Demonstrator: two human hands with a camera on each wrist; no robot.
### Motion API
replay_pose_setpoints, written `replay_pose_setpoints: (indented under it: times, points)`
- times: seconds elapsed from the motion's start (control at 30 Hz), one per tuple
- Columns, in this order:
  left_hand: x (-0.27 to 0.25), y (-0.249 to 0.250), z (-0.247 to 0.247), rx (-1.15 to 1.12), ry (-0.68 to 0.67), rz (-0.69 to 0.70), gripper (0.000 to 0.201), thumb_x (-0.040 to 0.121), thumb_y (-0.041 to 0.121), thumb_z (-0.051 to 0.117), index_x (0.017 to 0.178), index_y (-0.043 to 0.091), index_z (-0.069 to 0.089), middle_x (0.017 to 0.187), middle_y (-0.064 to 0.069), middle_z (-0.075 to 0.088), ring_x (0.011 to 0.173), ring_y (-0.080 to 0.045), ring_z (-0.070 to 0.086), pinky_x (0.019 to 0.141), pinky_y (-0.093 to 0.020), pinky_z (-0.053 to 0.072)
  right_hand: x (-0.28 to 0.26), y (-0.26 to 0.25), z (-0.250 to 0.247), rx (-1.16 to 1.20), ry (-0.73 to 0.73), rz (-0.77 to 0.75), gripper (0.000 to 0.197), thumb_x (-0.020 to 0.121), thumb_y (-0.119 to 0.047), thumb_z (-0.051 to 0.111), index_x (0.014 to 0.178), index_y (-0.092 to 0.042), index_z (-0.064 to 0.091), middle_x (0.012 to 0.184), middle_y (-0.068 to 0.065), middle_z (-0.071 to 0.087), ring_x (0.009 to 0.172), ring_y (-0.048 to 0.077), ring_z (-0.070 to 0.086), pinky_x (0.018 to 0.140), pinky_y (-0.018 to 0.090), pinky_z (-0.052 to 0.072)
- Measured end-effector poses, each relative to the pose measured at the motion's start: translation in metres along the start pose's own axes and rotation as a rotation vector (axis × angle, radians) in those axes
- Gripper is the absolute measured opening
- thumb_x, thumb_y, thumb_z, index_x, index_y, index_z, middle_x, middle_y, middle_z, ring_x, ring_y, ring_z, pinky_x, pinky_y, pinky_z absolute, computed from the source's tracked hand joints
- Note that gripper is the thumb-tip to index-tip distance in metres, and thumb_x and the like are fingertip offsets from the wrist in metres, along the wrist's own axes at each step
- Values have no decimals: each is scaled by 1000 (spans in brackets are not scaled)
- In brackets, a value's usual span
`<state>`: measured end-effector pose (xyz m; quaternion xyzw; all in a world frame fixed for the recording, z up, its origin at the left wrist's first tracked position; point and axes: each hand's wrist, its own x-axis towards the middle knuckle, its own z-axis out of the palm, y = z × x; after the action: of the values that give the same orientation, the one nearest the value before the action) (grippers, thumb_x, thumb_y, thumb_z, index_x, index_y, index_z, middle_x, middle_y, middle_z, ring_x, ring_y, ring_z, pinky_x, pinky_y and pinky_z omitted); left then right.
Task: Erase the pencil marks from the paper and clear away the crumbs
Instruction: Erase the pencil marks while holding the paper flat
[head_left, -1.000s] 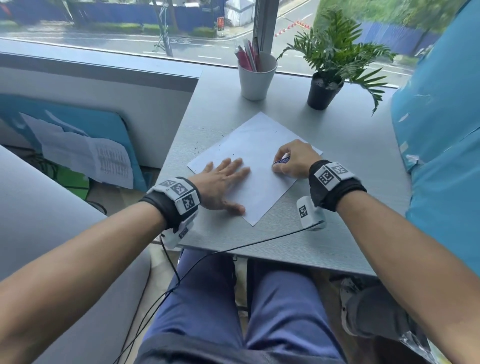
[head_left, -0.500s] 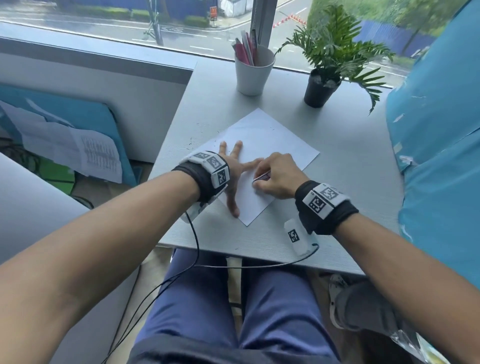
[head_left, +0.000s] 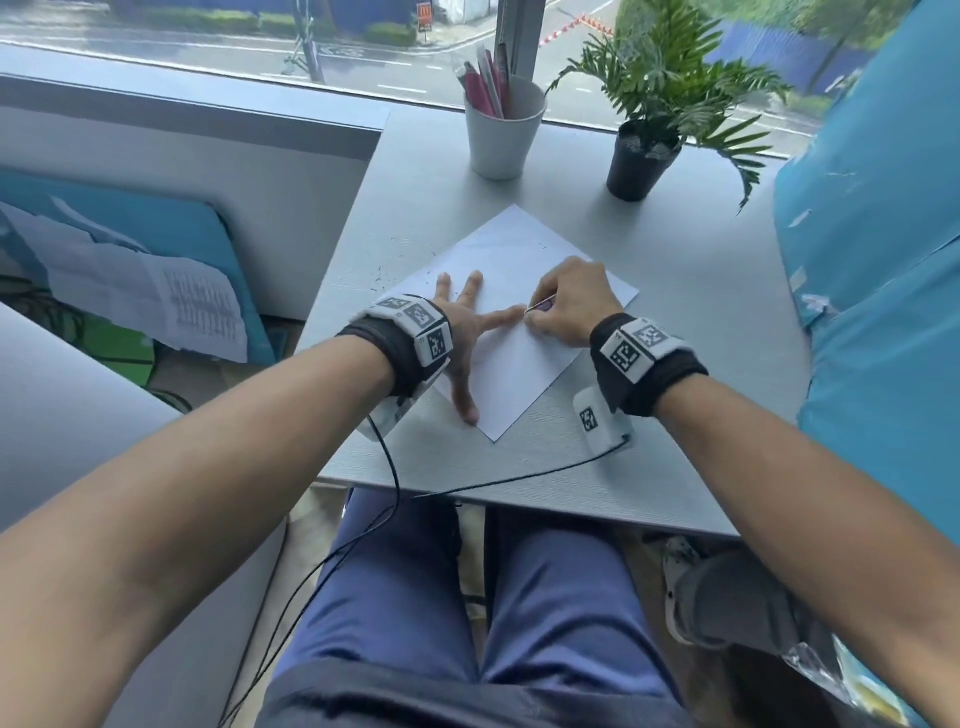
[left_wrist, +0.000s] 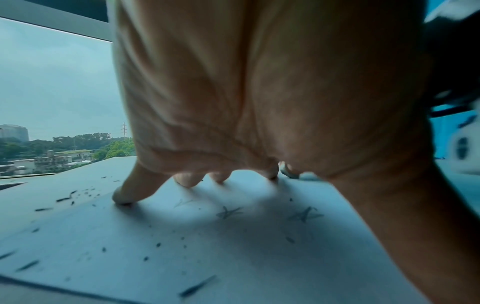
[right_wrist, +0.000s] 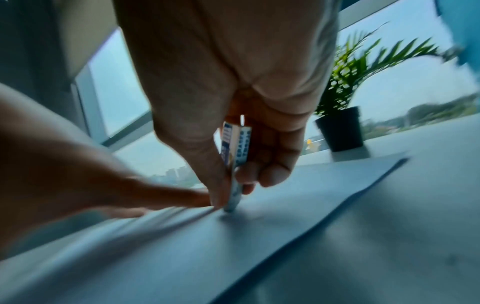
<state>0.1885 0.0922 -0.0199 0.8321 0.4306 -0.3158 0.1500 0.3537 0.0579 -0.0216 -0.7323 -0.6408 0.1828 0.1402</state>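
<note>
A white sheet of paper (head_left: 519, 364) lies slantwise on the grey desk (head_left: 675, 457). My left hand (head_left: 470, 332) presses flat on its left part with the fingers spread. My right hand (head_left: 563, 306) pinches an eraser (head_left: 540, 307) in a blue printed sleeve (right_wrist: 237, 148), its tip down on the paper (right_wrist: 285, 236) beside my left index finger. In the left wrist view, pencil stars (left_wrist: 228, 211) show on the paper (left_wrist: 182, 246) under my left hand (left_wrist: 233, 123). Dark eraser crumbs (left_wrist: 64, 198) are scattered on the sheet and on the desk (head_left: 384, 275) at its left edge.
A white cup of pens (head_left: 501, 124) and a potted plant (head_left: 644, 156) stand at the back of the desk by the window. A turquoise panel (head_left: 883, 260) rises along the right side. A black cable (head_left: 467, 486) runs along the desk's front edge.
My left hand has slid forward onto the paper, nearer the right hand. The right hand with the eraser has shifted left and toward me on the sheet.
</note>
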Motion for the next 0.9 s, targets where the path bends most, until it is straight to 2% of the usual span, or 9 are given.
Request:
replay_pose_setpoints:
  times: [0.13, 0.3, 0.37, 0.47, 0.53, 0.63, 0.77, 0.83, 0.9]
  points:
    - [3, -2, 3, -9, -2, 14, 158, 32, 69, 90, 143, 60, -22, 156, -3, -40, 145, -41, -29, 109, -77, 11, -31, -19, 19, 15, -169, -154, 11, 72, -19, 73, 81, -19, 79, 84, -1, 74, 79, 12, 67, 74, 25, 56]
    - [2, -11, 8, -94, 20, 54, 161, 29, 71, 90, 141, 60, -25, 156, 4, -40, 145, -35, -31, 110, -76, 0, -1, 12, 2, 59, 54, 82, 7, 70, -21, 73, 75, -19, 77, 89, 0, 73, 91, 16, 67, 84, 23, 51]
    - [4, -17, 12, -108, 43, 74, 163, 28, 73, 88, 143, 57, -26, 156, 6, -40, 145, -32, -33, 110, -75, -6, -10, 6, 11, 42, 33, 34, 7, 71, -22, 73, 76, -18, 77, 90, -1, 73, 90, 16, 67, 84, 26, 53]
    - [8, -23, 18, -135, 66, 105, 165, 28, 76, 86, 146, 51, -26, 156, 9, -40, 143, -28, -36, 110, -73, -11, -32, -18, 23, 52, -111, -127, 11, 72, -22, 74, 80, -18, 79, 84, -2, 75, 82, 12, 68, 80, 27, 56]
    - [7, -26, 21, -154, 74, 113, 166, 28, 77, 86, 147, 48, -26, 156, 11, -38, 143, -25, -36, 110, -71, -13, -22, -21, 21, 73, -104, -72, 11, 72, -21, 73, 81, -17, 80, 82, -1, 75, 82, 12, 69, 81, 26, 55]
    - [9, -28, 23, -162, 95, 134, 167, 27, 81, 83, 148, 45, -27, 156, 12, -39, 143, -24, -37, 111, -68, -16, -13, -20, 18, 105, 0, -2, 13, 71, -20, 71, 80, -16, 79, 84, 0, 74, 84, 14, 69, 85, 28, 55]
    - [12, -27, 23, -144, 72, 142, 167, 27, 85, 79, 146, 44, -31, 152, 11, -44, 139, -25, -41, 109, -69, -19, -45, -45, 34, 87, -194, -180, 9, 72, -19, 74, 76, -11, 78, 76, 1, 74, 73, 13, 69, 73, 30, 59]
    - [12, -27, 23, -150, 62, 129, 167, 27, 86, 79, 146, 45, -31, 152, 11, -44, 140, -25, -40, 110, -69, -17, -32, -38, 25, 101, -161, -97, 11, 72, -22, 75, 78, -12, 78, 75, 0, 74, 74, 12, 69, 72, 27, 58]
    - [12, -28, 22, -159, 74, 122, 167, 25, 87, 77, 145, 45, -32, 153, 11, -43, 141, -25, -39, 110, -69, -16, -20, -29, 20, 101, -47, -46, 13, 72, -22, 74, 80, -13, 79, 77, 0, 74, 77, 13, 69, 75, 26, 57]
